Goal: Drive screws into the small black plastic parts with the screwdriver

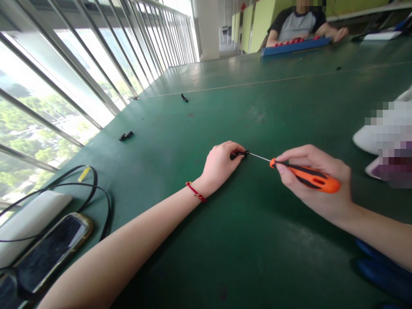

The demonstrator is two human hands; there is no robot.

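My left hand [223, 163] rests on the green table and pinches a small black part [237, 155] between thumb and fingers. Much of that part is covered by the fingers, so its exact kind cannot be made out. My right hand [322, 189] is closed round the orange and black handle of a screwdriver [309, 176]. Its thin metal shaft points left, and the tip meets the right end of the black part. Two more small black pieces, one nearer [125, 136] and one farther [184, 98], lie on the table to the left.
A phone [48, 253], a white box-like object [35, 219] and a black cable [107, 201] lie at the lower left. Metal railings [106, 51] border the table's left side. Across the table [209, 116], a person [298, 23] sits behind a blue tray [296, 46] with red items.
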